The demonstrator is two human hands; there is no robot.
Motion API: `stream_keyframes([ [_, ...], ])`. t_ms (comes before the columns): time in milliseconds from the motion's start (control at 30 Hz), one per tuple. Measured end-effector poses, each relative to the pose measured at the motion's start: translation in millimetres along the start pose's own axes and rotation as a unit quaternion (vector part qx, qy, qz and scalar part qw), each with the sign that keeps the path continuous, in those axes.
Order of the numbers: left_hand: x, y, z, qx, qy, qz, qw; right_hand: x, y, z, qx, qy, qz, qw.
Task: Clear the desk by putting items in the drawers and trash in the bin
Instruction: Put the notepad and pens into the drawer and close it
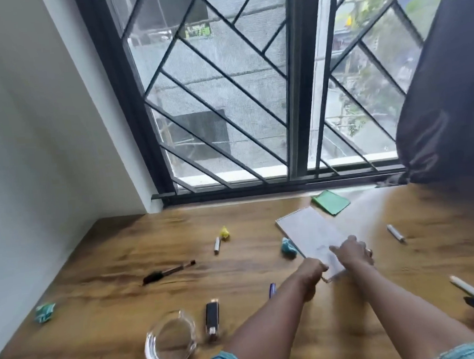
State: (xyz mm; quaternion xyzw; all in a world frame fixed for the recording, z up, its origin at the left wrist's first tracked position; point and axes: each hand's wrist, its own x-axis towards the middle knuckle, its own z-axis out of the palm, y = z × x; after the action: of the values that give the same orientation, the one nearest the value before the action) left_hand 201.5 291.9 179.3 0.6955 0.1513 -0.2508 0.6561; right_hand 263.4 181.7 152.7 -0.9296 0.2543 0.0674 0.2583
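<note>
Both arms stretched forward over the desk [102, 270], left hand [313, 271] pinching the near corner of 1 notepad [311, 230] lying mid-desk, right hand [351, 251] resting on its page, grip too blurred to tell, 3 crumpled paper balls [224, 232] [287, 247] [45, 311], 3 white markers [217, 245] [396, 233] [466, 290], 1 black pen [168, 272], 1 glass bowl [170, 340].

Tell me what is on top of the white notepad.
Only hands: the right hand rests flat on the near end of the white notepad, and the left hand grips its near corner. The page beneath them is covered; the rest looks bare.
</note>
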Motion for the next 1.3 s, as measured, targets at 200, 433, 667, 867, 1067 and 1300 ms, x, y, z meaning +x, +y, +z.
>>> stream_keyframes([
  [200,90.9,-39.3,11.8,-0.123,0.067,0.0,0.99,9.0,3.5,0.4,-0.009,-0.022,0.031,0.999],
  [433,54.1,-19.7,1.4,-0.168,0.068,-0.01,0.983,20.2,4.9,-9.3,0.01,-0.079,0.081,0.994],
  [667,100.5,-48.0,6.0,-0.105,0.061,0.007,0.993,3.6,2.0,-41.1,0.061,-0.069,-0.012,0.996],
  [867,-9.3,-4.1,-8.1,-0.062,0.004,0.047,0.997,-40.0,-6.9,-65.2,0.164,0.037,-0.099,0.981],
  [1067,-68.2,6.6,-17.2,-0.17,-0.006,0.102,0.98,-127.1,7.0,-59.2,0.051,0.218,-0.286,0.932],
  [1300,-132.9,-27.6,-35.5,-0.275,0.017,0.174,0.945,-229.7,29.5,-26.2,-0.072,0.397,-0.531,0.745],
])
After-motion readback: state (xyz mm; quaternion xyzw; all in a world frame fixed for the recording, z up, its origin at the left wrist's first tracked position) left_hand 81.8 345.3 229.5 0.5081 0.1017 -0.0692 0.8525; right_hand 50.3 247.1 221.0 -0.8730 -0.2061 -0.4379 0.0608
